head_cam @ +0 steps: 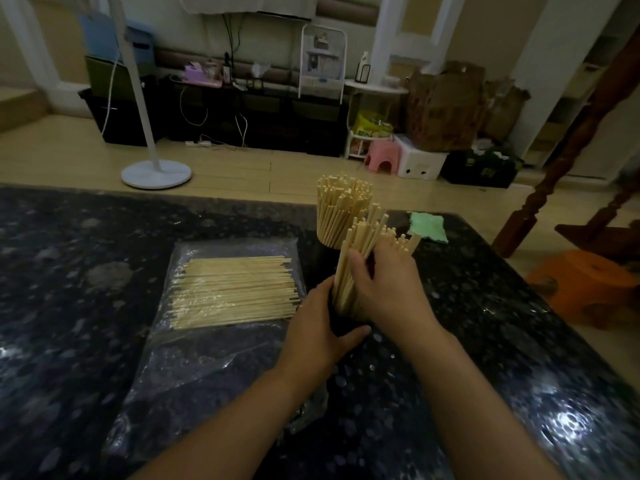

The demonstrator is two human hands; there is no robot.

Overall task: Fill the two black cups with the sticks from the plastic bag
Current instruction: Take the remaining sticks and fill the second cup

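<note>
A: Sticks — pale, thin, straight wooden ones with blunt cut ends. One bunch stands in the near black cup, leaning a little to the right.

B: And who has hold of it?

A: The left hand wraps the cup's side, thumb curled across its front. The right hand closes round the bunch above the rim, thumb pressed on the near sticks, fingers curled round behind.

B: The other cup?

A: The far black cup stands just behind, packed full with upright sticks; only a dark sliver of its wall shows, the rest lost behind the hands.

B: The bag?

A: The plastic bag is clear, crinkled and glossy, lying flat to the left on the dark speckled stone table. A flat layer of sticks lies inside, side by side. Its near end is hard to make out against the tabletop.

B: Anything else?

A: A crumpled green cloth near the far edge.
</note>
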